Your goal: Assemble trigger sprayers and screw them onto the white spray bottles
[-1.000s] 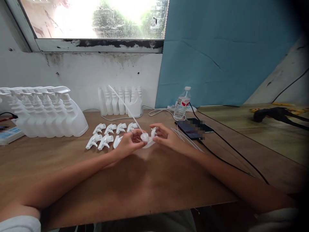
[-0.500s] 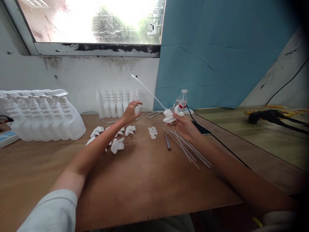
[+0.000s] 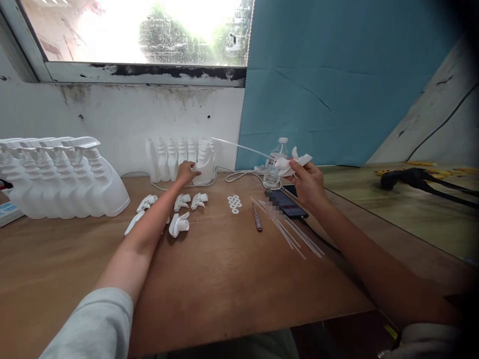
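Observation:
My right hand (image 3: 309, 184) holds a white trigger spray head (image 3: 286, 167) raised above the table, its fingers closed around it. From the spray head a thin clear dip tube (image 3: 239, 145) points left, its far end near the bottle tops. At the back, my left hand (image 3: 186, 174) has its thumb and fingers on the left side of a white spray bottle (image 3: 204, 167), which stands upright in front of a row of similar bottles (image 3: 172, 162). Several more trigger spray heads (image 3: 179, 224) lie below and around my left forearm.
Small white washers (image 3: 234, 203) lie mid-table, beside a screwdriver-like tool (image 3: 257, 219) and several loose tubes (image 3: 295, 237). A phone (image 3: 290, 205) and a clear drink bottle (image 3: 275, 164) are near my right hand. Larger white bottles (image 3: 71, 184) line the left. A cable runs along the wall.
My left hand has moved left and come onto the white bottle. My right hand has moved right and slightly up with the spray head, its tube now flatter. The phone is more exposed.

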The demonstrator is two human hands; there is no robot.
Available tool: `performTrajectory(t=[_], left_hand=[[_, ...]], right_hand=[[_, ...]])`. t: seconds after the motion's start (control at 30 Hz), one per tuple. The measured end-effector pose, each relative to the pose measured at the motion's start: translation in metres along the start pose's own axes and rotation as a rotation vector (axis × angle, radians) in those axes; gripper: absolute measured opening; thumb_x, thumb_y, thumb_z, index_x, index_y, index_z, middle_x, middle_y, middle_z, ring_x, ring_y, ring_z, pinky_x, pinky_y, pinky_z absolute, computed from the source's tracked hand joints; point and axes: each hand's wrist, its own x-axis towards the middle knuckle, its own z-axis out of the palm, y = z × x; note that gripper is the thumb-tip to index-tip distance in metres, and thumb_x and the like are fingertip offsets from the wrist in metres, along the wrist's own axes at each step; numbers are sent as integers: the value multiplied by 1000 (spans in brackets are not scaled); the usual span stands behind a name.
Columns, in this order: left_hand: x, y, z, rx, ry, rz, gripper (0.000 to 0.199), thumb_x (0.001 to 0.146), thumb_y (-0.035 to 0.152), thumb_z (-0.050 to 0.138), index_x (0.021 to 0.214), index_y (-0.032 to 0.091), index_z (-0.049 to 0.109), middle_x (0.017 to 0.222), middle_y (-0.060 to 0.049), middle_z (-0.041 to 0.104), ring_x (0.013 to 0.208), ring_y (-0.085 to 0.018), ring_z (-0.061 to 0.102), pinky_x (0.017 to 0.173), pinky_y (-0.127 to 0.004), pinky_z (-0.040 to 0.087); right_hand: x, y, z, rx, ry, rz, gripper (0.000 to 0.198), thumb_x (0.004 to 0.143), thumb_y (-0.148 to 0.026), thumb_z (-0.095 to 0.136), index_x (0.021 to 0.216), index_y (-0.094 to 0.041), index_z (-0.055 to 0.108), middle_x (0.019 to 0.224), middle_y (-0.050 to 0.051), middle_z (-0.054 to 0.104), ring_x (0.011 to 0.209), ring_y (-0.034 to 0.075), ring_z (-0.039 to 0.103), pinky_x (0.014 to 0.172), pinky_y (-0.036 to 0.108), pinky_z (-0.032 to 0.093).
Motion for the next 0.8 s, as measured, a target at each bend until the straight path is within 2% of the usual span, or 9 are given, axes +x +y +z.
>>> performTrajectory(t=[0.13,0.37,0.57,0.8], left_hand=[[-13,-2,-22,8,37,98,42,69,24,72,109,14,61,111,-9,59,100,-23,59,92,-34,46],[-26,-16,-57,54,108,175,41,70,22,68,109,12,59,111,-12,62,104,-27,58,94,-38,45],[-31,-19,-67,95,116,223,41,71,20,67,111,14,58,115,-11,61,105,-27,58,95,-38,45],[-42,-13,-71,144,102,294,39,73,20,65,111,17,58,116,-10,60,108,-28,57,96,-38,46]], right_hand=[[-1,-1,1,-30,12,-58,25,66,-37,79,84,-23,68,93,2,70,84,20,67,64,31,58],[-4,1,3,-74,-8,-77,28,66,-37,79,87,-23,69,92,3,71,80,19,67,68,34,58],[-5,5,2,-98,-9,-80,29,65,-36,80,88,-24,68,93,3,71,84,21,68,73,36,58],[-6,6,3,-183,-43,-168,32,67,-40,78,93,-25,66,97,2,71,94,23,67,83,40,56]])
